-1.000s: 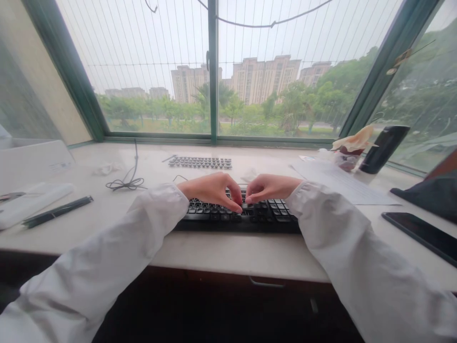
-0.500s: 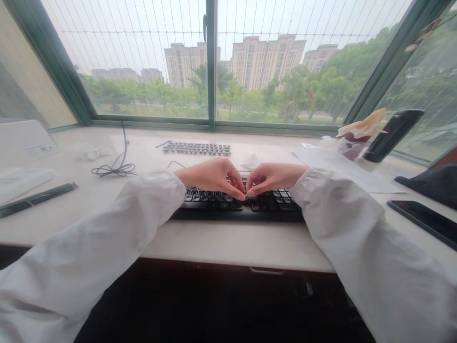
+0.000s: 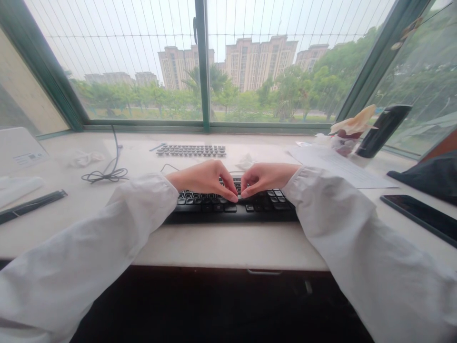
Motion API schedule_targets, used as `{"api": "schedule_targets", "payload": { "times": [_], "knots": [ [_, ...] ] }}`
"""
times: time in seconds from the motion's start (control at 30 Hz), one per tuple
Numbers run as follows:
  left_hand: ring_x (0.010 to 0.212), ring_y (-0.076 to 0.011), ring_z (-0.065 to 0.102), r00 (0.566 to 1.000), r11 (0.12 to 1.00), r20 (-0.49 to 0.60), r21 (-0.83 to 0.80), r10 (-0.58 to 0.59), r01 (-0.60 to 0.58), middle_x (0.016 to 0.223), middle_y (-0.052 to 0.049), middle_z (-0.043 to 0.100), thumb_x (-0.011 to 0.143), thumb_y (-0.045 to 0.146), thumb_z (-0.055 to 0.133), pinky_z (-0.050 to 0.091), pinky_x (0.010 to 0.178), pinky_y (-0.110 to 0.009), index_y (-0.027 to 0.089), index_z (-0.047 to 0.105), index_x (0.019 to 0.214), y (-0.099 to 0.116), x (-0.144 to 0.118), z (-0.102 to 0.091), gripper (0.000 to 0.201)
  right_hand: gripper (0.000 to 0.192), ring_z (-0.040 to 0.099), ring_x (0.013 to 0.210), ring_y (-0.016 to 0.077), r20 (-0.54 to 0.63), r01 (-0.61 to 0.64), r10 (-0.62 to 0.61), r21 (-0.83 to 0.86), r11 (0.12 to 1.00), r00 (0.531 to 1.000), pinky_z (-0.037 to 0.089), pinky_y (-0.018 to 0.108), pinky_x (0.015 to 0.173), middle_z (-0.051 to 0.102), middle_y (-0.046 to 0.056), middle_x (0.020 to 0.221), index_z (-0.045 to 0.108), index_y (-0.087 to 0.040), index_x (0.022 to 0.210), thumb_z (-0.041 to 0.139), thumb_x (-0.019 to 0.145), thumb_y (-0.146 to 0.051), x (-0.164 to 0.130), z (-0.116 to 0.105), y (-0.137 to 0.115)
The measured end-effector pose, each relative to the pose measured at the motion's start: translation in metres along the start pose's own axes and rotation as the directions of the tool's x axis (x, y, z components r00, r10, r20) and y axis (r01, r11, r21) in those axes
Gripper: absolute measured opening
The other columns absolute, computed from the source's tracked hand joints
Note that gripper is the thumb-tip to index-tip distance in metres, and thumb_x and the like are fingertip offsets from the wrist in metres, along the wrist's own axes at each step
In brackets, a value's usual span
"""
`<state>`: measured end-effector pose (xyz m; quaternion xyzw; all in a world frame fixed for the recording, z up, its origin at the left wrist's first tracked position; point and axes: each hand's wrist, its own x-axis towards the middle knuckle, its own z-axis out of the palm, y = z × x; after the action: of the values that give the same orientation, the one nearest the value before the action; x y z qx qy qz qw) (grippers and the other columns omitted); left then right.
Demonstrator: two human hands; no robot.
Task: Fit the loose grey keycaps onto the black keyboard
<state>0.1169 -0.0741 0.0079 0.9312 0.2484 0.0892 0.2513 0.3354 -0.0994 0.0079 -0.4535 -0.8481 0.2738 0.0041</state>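
Together at center: one left hand (image 3: 204,178) and one right hand (image 3: 270,176), curled toward each other over one black keyboard (image 3: 232,217).

Left to right along the pale counter (image 3: 232,245): one white box (image 3: 19,150), one dark flat strip (image 3: 34,205), one crumpled tissue (image 3: 86,158), one coiled cable (image 3: 111,176), then one block of loose keycaps (image 3: 191,151) in rows behind the keyboard. At mid-keyboard, both hands with thumbs and fingers drawn close, tips nearly meeting; too small to tell whether grasping anything. Just beyond, between the two, a second crumpled tissue (image 3: 246,162). Farther right, one sheet of paper (image 3: 337,167), one black cylinder (image 3: 383,132), one phone (image 3: 417,216) lying flat, one heap of dark cloth (image 3: 430,178).
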Motion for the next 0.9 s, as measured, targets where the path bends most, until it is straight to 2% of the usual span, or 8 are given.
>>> {"api": "schedule_targets", "payload": {
  "times": [0.2, 0.9],
  "knots": [
    [0.055, -0.0080, 0.049, 1.000, 0.999, -0.008, -0.025, 0.022, -0.022, 0.065, 0.002, 0.070, 0.066, 0.051, 0.075, 0.032, 0.054, -0.023, 0.023, 0.080, 0.082, 0.0005, -0.0005, 0.0005, 0.033, 0.047, 0.039, 0.059, 0.0092, -0.004, -0.004, 0.004, -0.009, 1.000, 1.000, 0.027, 0.024, 0.056, 0.047, -0.004, 0.060, 0.070, -0.015, 0.085, 0.066, 0.074, -0.060, 0.0001, 0.0001, -0.0006],
    [0.052, -0.0084, 0.040, 1.000, 1.000, 0.019, -0.012, -0.023, 0.023, 0.058, 0.003, 0.063, 0.063, 0.056, 0.075, 0.025, 0.051, -0.025, 0.023, 0.080, 0.082, 0.0011, -0.0005, -0.0002, 0.038, 0.046, 0.044, 0.063, 0.0109, 0.005, 0.016, -0.016, -0.003, 1.000, 1.000, 0.030, 0.026, 0.060, 0.053, -0.003, 0.064, 0.069, -0.014, 0.082, 0.066, 0.073, -0.059, 0.0012, 0.0004, -0.0052]
  ]
}}
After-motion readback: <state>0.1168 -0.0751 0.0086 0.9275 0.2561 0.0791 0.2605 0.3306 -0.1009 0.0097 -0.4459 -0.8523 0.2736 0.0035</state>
